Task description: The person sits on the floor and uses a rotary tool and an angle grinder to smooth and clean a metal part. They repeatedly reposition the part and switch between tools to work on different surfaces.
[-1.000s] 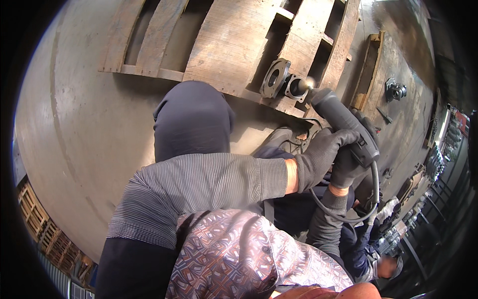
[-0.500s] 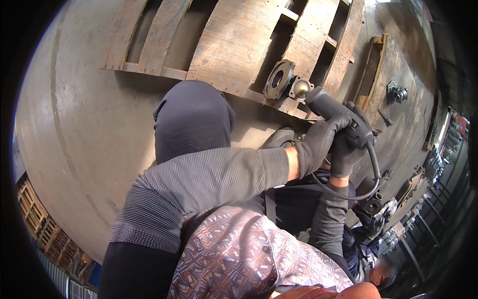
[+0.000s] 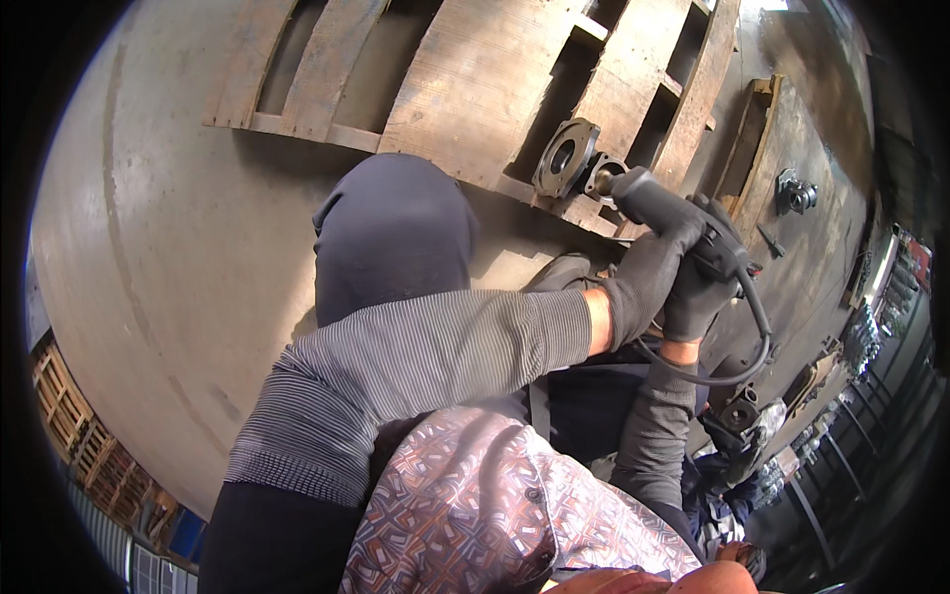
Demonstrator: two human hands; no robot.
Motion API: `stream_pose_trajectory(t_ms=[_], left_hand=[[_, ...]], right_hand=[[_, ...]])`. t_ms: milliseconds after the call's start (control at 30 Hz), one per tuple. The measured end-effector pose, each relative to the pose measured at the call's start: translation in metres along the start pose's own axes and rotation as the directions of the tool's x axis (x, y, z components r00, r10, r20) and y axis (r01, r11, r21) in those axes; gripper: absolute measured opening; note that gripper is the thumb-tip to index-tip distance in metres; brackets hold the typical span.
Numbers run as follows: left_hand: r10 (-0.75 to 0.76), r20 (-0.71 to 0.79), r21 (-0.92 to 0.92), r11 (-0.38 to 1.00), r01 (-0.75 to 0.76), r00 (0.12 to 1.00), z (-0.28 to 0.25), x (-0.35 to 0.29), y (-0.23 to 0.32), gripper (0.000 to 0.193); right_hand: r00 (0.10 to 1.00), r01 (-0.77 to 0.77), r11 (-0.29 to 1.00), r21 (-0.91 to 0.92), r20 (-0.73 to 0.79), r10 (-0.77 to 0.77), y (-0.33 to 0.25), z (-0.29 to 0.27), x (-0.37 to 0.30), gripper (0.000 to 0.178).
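Note:
Both my gloved hands are closed around a dark grey corded power grinder (image 3: 661, 203). My left hand (image 3: 645, 275) wraps the body from the near-left side, and my right hand (image 3: 695, 302) grips the rear part, where the black cord loops down. The grinder's front end reaches over a small square metal flange (image 3: 602, 179) with a brassy round middle, partly covered now; contact between them I cannot tell. Right beside that flange, a larger dark ring-shaped metal flange (image 3: 565, 158) leans on the edge of the wooden pallet (image 3: 475, 89).
My bent knee (image 3: 396, 243) in dark trousers rises left of the tool. Another metal fitting (image 3: 796, 193) and a small dark tool (image 3: 771, 241) lie on the right, past a wooden frame (image 3: 749, 148). Another person's dark clothing (image 3: 717, 495) shows at lower right; stacked pallets stand lower left.
The flanges, pallet and my hands with the grinder sit slightly farther right in the view. Less of the small flange's brassy middle shows. The person at lower right has shifted position.

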State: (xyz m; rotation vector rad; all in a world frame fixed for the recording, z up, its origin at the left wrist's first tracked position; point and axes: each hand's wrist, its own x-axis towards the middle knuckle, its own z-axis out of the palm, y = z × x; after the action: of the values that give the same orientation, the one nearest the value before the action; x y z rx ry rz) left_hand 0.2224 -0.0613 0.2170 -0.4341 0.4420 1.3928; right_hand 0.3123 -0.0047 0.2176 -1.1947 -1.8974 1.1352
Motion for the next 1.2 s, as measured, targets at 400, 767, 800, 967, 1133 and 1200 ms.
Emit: stream_pose_trajectory(t_ms=[400, 767, 800, 967, 1133, 1200], left_hand=[[-0.008, 0.009, 0.095, 0.995, 0.007, 1.000, 0.002, 0.002, -0.001, 0.042], [0.053, -0.008, 0.148, 0.988, -0.051, 0.999, 0.001, 0.004, -0.003, 0.044], [0.052, -0.015, 0.142, 0.989, -0.049, 0.999, 0.001, 0.004, -0.003, 0.044], [0.078, 0.028, 0.169, 0.982, -0.081, 0.997, 0.001, 0.006, -0.004, 0.047], [0.080, 0.037, 0.102, 0.991, -0.084, 0.996, 0.002, 0.002, -0.005, 0.048], [0.050, 0.055, 0.086, 0.995, -0.054, 0.997, 0.004, 0.000, -0.005, 0.047]], right_hand=[[0.999, 0.025, 0.995, 0.092, -0.023, -0.023, 0.007, -0.005, 0.007, 0.055], [0.974, -0.190, 0.765, 0.616, 0.022, 0.224, 0.010, -0.003, 0.006, 0.056], [0.992, -0.124, 0.897, 0.425, 0.028, 0.124, 0.010, -0.004, 0.006, 0.054], [0.986, -0.161, 0.932, 0.324, 0.009, 0.167, 0.015, -0.007, 0.007, 0.069], [0.975, -0.201, 0.826, 0.526, 0.023, 0.222, 0.022, -0.012, 0.009, 0.077], [0.971, -0.207, 0.836, 0.508, 0.001, 0.239, 0.021, -0.014, 0.009, 0.072]])
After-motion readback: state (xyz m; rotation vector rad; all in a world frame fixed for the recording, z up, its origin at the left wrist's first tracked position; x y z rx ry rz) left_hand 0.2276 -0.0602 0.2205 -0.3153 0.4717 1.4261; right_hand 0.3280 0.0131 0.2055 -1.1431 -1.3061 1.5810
